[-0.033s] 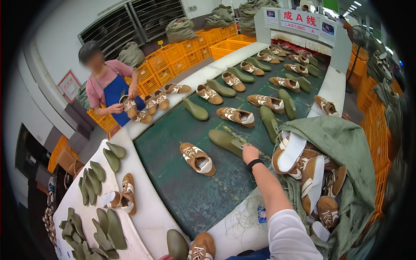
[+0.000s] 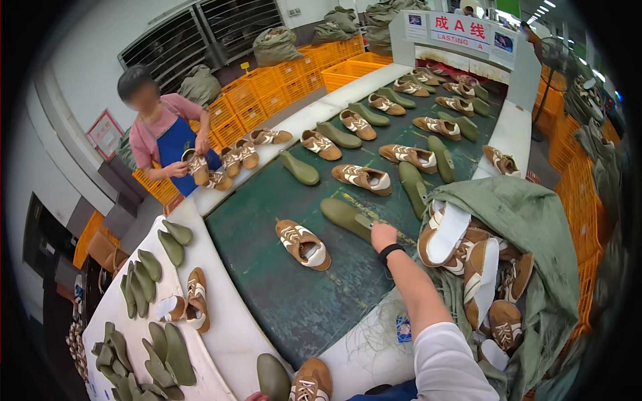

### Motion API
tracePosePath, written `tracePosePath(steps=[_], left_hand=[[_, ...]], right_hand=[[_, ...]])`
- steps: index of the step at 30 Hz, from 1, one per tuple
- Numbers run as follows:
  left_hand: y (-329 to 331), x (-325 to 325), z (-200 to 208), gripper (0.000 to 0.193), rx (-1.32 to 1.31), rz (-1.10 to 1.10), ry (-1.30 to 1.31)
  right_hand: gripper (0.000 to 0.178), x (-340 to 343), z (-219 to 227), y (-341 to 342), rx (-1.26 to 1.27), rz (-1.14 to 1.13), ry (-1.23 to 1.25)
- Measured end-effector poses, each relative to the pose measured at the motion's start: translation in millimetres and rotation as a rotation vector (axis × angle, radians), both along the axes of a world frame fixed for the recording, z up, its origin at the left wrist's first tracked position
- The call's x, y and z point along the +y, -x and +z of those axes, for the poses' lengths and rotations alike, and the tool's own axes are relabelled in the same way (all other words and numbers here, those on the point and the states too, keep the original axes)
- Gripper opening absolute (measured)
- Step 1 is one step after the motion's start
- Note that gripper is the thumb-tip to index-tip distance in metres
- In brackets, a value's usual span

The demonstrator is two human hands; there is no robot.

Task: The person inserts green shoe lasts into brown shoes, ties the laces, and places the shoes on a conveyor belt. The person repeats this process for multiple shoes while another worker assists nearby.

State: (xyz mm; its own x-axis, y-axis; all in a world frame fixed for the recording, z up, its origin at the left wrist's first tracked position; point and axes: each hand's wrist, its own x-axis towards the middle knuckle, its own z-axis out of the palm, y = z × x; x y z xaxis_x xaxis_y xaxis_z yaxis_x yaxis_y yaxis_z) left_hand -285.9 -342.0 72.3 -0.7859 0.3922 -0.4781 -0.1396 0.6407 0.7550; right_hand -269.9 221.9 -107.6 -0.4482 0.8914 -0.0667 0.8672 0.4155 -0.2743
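Observation:
On the green conveyor belt [image 2: 267,314], my right hand [image 2: 384,236] is closed on the heel end of an olive-green shoe last [image 2: 342,215], which lies on its side. A brown sneaker [image 2: 302,244] with white stripes and laces stands to the left of it. Only a sliver of my left hand [image 2: 257,397] shows at the lower edge, its fingers hidden. That hand is beside an upright green last [image 2: 273,375], and a brown sneaker [image 2: 312,381] is just right of that last.
At right, a green woven sack [image 2: 545,227] spills brown sneakers. Several lasts and sneakers line the belt beyond. More green lasts [image 2: 179,354] lie on the white side table [image 2: 224,354]. Across the belt, a co-worker [image 2: 167,130] in a blue apron handles a sneaker [image 2: 197,167].

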Motion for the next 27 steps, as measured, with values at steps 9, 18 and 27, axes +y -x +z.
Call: tracePosePath(steps=[9, 18, 27], left_hand=[[10, -4, -13, 0.035, 0.054, -0.113, -0.154], [5, -29, -27, 0.034, 0.027, -0.108, -0.267], [0, -30, -30, 0.041, 0.012, -0.237, -0.331]], right_hand=[[0.05, 25, 42, -48, -0.817, -0.381, -0.125], [0.042, -30, 50, -115, -1.078, 0.067, 0.244], [0.091, -100, 98, -238, -0.231, -0.316, -0.043]])
